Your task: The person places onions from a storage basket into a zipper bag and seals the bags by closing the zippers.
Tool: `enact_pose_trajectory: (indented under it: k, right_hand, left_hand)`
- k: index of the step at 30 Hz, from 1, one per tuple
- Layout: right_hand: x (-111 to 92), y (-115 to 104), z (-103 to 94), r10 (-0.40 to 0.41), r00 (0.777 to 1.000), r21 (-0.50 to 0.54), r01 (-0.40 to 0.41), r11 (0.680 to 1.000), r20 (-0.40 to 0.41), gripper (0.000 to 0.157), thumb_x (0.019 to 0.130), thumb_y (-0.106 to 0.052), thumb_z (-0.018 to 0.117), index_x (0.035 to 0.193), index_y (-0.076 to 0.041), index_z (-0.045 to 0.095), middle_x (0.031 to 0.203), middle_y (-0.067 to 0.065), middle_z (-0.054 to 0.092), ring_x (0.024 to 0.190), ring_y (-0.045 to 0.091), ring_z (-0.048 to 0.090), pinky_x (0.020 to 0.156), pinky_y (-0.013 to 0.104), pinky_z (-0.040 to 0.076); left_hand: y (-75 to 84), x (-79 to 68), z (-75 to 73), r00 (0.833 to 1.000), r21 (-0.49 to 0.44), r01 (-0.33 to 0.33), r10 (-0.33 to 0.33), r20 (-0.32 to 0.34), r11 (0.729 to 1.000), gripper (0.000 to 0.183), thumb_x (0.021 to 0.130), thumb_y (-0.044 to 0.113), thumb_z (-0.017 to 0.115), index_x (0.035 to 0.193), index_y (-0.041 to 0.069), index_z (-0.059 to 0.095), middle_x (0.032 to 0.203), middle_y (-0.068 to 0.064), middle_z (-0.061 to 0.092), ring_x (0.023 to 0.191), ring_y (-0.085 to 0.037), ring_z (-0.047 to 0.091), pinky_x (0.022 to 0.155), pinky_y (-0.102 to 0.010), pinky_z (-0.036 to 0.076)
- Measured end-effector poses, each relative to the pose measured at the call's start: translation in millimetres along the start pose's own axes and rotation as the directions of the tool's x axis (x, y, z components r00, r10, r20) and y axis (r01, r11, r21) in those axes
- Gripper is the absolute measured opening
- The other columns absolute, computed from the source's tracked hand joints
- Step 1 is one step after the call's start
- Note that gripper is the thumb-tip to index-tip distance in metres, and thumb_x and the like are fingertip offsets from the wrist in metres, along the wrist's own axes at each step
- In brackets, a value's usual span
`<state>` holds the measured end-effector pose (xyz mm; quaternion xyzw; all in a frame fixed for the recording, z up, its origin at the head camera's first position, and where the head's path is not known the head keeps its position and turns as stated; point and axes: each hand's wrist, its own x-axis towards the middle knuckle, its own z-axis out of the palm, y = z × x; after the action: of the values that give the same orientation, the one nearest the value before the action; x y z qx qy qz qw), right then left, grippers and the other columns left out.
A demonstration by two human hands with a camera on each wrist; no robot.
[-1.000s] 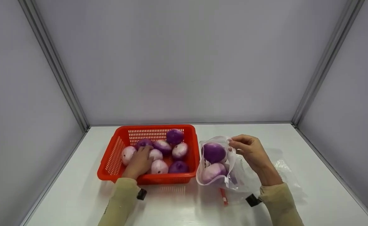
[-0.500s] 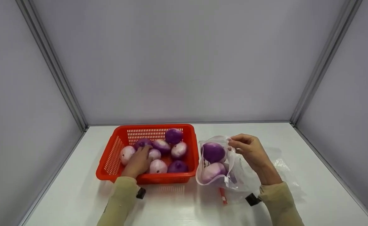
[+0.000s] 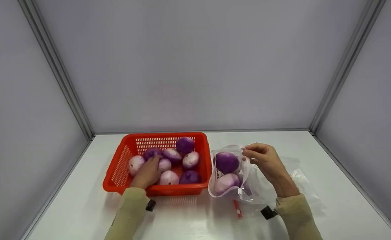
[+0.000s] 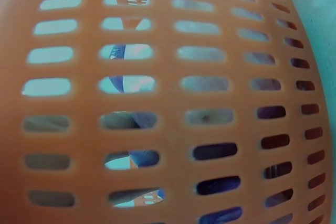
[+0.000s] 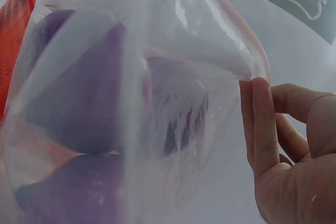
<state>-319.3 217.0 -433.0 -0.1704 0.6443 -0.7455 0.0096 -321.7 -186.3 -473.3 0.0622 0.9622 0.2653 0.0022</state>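
Note:
In the head view my left hand (image 3: pixel 148 173) reaches into the red basket (image 3: pixel 175 190), over its front rim. Its fingers lie among purple-and-white onions, right against a pale onion (image 3: pixel 164 165) and near a purple onion (image 3: pixel 152 152). I cannot tell whether they grip one. My right hand (image 3: pixel 265 160) pinches the edge of a clear zip bag (image 3: pixel 245 176) between thumb and fingers, drawing the mouth wide. Inside the bag are a dark purple onion (image 3: pixel 227 162) and a paler onion (image 3: pixel 227 182). The right wrist view shows the fingertips (image 5: pixel 261 90) at the bag's rim.
More onions lie in the basket, among them a purple onion (image 3: pixel 190 177) at its front right. Flat clear plastic (image 3: pixel 303 186) lies right of the bag, and a red strip (image 3: pixel 237 209) in front. The basket's slotted wall (image 4: pixel 168 140) fills the left wrist view. Grey panels surround the white table (image 3: pixel 188 226).

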Motion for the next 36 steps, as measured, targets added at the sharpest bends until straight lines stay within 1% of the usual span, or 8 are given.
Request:
enact_pose_trajectory:
  k: [7,12,16,21,25,27,31,36]
  right_hand:
    - [-0.4,-1.5,0.4,-0.008,1.0,0.002,0.008,1.0,-0.001,0.026,0.098,0.003,0.064,0.092,-0.017,0.079,0.09,-0.003,0.074,0.081,0.011,0.069,0.08,0.03,0.058]
    - [0.0,-1.9,1.1,-0.005,1.0,0.009,0.005,1.0,-0.009,0.025,0.097,0.004,0.065,0.092,-0.016,0.079,0.09,-0.003,0.074,0.081,0.011,0.07,0.08,0.03,0.059]
    - [1.0,-1.3,1.7,0.009,1.0,0.004,-0.009,1.0,-0.028,0.024,0.096,0.003,0.066,0.092,-0.016,0.079,0.09,-0.003,0.074,0.08,0.011,0.07,0.079,0.029,0.058]
    - [1.6,0.4,1.0,0.022,0.999,-0.001,-0.022,1.0,-0.041,0.025,0.096,0.003,0.066,0.089,-0.017,0.079,0.089,-0.003,0.073,0.079,0.011,0.069,0.079,0.029,0.058]
    - [2.3,1.0,0.1,0.018,0.999,-0.004,-0.019,1.0,-0.035,0.026,0.096,0.003,0.066,0.088,-0.019,0.079,0.09,-0.003,0.074,0.08,0.011,0.069,0.081,0.031,0.058]
    - [2.2,1.1,-0.5,0.015,1.0,-0.007,-0.015,1.0,-0.026,0.026,0.096,0.002,0.066,0.088,-0.019,0.079,0.09,-0.004,0.074,0.08,0.011,0.069,0.082,0.031,0.058]
    - [1.8,1.5,-1.5,0.014,1.0,-0.015,-0.014,1.0,-0.013,0.026,0.097,0.001,0.066,0.09,-0.02,0.079,0.091,-0.004,0.074,0.082,0.011,0.069,0.083,0.031,0.058]
    - [1.7,1.3,-2.2,0.016,1.0,-0.019,-0.016,1.0,-0.013,0.025,0.097,0.001,0.067,0.09,-0.019,0.079,0.09,-0.004,0.074,0.082,0.011,0.069,0.083,0.031,0.059]
  left_hand:
    - [0.5,0.2,-1.1,0.996,0.048,-0.072,0.074,-0.044,0.996,0.04,0.106,0.007,0.049,0.145,-0.004,0.047,0.144,-0.032,0.053,0.128,-0.049,0.058,0.111,-0.06,0.046]
    - [1.1,0.8,-0.8,0.996,0.05,-0.074,0.076,-0.049,0.996,0.041,0.106,0.007,0.051,0.144,-0.006,0.048,0.144,-0.035,0.051,0.128,-0.05,0.057,0.11,-0.06,0.046]
    - [1.5,1.4,-0.5,0.996,0.099,-0.078,0.081,-0.03,0.992,0.044,0.105,0.009,0.055,0.146,-0.005,0.048,0.145,-0.036,0.049,0.127,-0.052,0.057,0.11,-0.063,0.045]
    - [1.0,1.5,0.0,0.998,0.107,-0.065,0.065,0.006,0.992,0.046,0.105,0.013,0.054,0.148,-0.001,0.048,0.147,-0.033,0.05,0.13,-0.051,0.055,0.112,-0.065,0.042]
    - [1.7,1.1,-0.7,0.998,0.095,-0.055,0.053,0.016,0.994,0.043,0.105,0.011,0.052,0.146,-0.001,0.047,0.135,-0.03,0.061,0.123,-0.048,0.062,0.107,-0.061,0.048]
    - [2.1,1.1,-1.5,0.998,0.102,-0.052,0.049,0.026,0.993,0.045,0.104,0.009,0.051,0.147,-0.003,0.045,0.133,-0.031,0.061,0.121,-0.048,0.063,0.106,-0.06,0.049]
    - [2.9,0.5,-2.9,0.999,0.1,-0.031,0.027,0.041,0.995,0.052,0.103,0.007,0.051,0.151,-0.007,0.038,0.141,-0.036,0.054,0.124,-0.051,0.059,0.107,-0.061,0.048]
    - [3.6,1.0,-1.0,0.999,0.083,-0.006,0.002,0.05,0.997,0.059,0.105,0.014,0.052,0.156,-0.008,0.032,0.153,-0.038,0.042,0.132,-0.053,0.053,0.112,-0.062,0.043]
